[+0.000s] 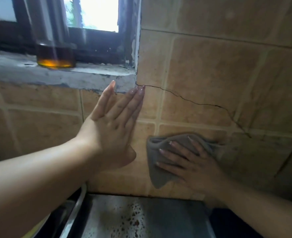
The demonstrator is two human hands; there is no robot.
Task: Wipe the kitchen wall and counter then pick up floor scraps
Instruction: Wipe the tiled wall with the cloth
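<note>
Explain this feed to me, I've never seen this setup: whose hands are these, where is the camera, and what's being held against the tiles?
There is no machine here. A person wears one camera on the head, looking forward and down at their own bare hands. The right hand presses a grey cloth flat against the tiled wall, fingers spread. The left hand lies flat on the wall beside it, holding nothing. Above, on the window sill, stands a bottle with amber liquid. A crack runs across the tiles. At the bottom is a stained metal surface.
</note>
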